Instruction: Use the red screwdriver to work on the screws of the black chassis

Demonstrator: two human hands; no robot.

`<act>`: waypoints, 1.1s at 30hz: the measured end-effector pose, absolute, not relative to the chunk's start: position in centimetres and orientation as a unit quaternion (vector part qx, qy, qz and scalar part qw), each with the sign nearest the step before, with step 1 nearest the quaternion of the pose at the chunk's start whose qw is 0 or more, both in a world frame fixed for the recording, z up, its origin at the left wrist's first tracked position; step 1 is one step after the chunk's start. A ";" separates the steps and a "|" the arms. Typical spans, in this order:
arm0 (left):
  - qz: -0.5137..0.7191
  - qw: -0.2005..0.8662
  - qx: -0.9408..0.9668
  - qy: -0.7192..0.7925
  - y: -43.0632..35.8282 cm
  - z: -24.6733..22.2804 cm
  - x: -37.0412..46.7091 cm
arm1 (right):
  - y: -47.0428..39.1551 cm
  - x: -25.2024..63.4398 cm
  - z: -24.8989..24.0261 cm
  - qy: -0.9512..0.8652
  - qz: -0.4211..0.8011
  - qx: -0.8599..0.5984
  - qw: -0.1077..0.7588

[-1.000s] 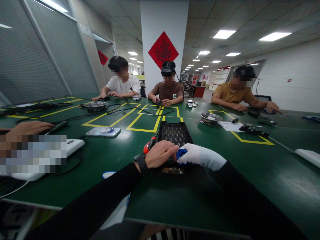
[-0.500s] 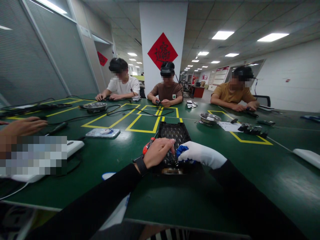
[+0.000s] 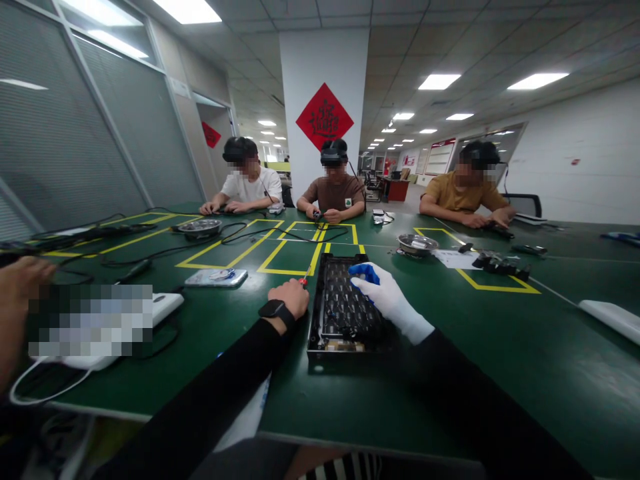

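A black rectangular tray-like device with rows of small shiny marks lies on the green table. Left of it, my bare left hand, with a black watch at the wrist, is closed on a red-handled screwdriver whose thin shaft points up and away. My right hand, in a white glove with blue fingertips, hovers or rests over the device's right side. Its fingers are curved and apart, with nothing visible between them.
A phone and a pixelated white device lie to the left, near another person's hand. Metal bowls, cables, papers and black parts lie farther back. Three people sit across the table.
My left hand has moved off the device to its left and taken hold of the screwdriver. My right hand has lifted and its fingers have opened. The view has tilted up.
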State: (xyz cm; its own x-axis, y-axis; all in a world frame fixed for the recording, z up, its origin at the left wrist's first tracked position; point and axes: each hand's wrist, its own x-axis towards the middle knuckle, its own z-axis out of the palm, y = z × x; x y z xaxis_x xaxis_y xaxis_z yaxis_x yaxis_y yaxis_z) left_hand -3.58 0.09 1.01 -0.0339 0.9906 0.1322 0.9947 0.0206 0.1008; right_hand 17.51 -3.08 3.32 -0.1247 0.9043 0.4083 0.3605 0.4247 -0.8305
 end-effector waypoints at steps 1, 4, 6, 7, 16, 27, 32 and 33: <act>-0.091 0.031 -0.691 -0.716 -0.1 1.8 -3.5 | -3.4 17.3 3.7 -0.717 0.265 -0.433 0.478; -0.115 0.091 -0.695 -0.704 -1.2 4.7 -2.8 | -3.9 16.1 4.7 -0.790 0.178 -0.349 0.471; -0.126 0.114 -0.734 -0.658 -2.5 6.4 -1.7 | -3.6 15.2 5.1 -0.828 0.117 -0.301 0.458; -0.131 0.112 -0.768 -0.616 -3.1 7.2 -1.0 | -3.3 14.8 5.2 -0.842 0.092 -0.286 0.449; -0.373 0.001 -0.850 -0.373 -3.3 8.5 1.7 | -2.0 17.7 5.7 -0.823 -0.050 -0.335 0.456; -0.389 -0.105 -0.845 -0.351 -0.7 2.2 0.2 | -3.3 17.4 3.1 -0.508 0.346 -0.372 0.696; -0.269 -0.093 -0.913 -0.294 -0.8 1.9 0.7 | -3.8 17.1 2.9 -0.470 0.383 -0.377 0.701; -0.258 -0.094 -0.917 -0.291 -0.8 1.8 0.7 | -4.0 17.1 2.9 -0.471 0.372 -0.387 0.700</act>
